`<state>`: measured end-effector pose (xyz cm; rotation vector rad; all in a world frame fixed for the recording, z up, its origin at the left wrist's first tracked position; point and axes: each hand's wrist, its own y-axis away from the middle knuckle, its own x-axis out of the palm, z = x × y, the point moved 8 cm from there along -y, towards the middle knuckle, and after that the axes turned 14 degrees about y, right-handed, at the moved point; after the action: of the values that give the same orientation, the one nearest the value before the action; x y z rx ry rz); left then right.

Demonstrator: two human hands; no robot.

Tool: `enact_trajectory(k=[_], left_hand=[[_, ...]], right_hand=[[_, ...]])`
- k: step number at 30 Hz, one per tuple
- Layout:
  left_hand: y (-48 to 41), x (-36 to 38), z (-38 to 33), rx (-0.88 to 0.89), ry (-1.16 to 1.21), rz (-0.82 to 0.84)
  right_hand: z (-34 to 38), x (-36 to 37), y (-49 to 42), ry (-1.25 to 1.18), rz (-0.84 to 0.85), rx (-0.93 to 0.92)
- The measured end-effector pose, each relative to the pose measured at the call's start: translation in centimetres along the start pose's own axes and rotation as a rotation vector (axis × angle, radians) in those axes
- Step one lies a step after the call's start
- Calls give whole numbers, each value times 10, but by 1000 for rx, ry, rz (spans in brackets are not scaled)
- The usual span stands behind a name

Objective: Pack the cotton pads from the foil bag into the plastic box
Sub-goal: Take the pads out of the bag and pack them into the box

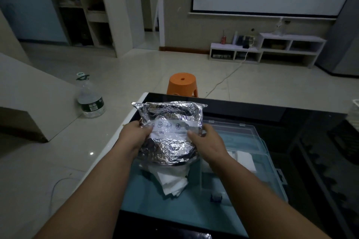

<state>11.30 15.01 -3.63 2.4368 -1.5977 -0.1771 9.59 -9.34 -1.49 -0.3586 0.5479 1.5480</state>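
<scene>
Head view: gripping foil bag (171,122) by its left edge with left hand (136,136) and by its right edge with right hand (207,139), holding it raised over open plastic box (242,209); showing white cotton pads (172,180) lying heaped just below both hands, inside box on dark desk (310,161).

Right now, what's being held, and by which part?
The foil bag, mid-height: left hand grips its left edge, right hand its right edge.
</scene>
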Motion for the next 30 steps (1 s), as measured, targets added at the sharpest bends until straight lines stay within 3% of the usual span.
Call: enact_trajectory(k=[4, 9, 13, 17, 25, 28, 30], left_hand=[[2, 1, -8, 89, -52, -43], [8, 12, -14, 126, 16, 22], [10, 16, -6, -80, 138, 97], [15, 13, 10, -267, 12, 123], [0, -9, 7, -83, 55, -70], [4, -12, -1, 2, -104, -129], [6, -5, -3, 34, -210, -74]], right_hand=[[0, -3, 1, 45, 17, -6], [2, -1, 0, 84, 3, -16], [3, -2, -1, 33, -25, -9], [0, -4, -3, 29, -54, 3], [-6, -10, -3, 50, -27, 42], [-6, -7, -3, 70, -3, 34], [-5, -6, -4, 115, 10, 12]])
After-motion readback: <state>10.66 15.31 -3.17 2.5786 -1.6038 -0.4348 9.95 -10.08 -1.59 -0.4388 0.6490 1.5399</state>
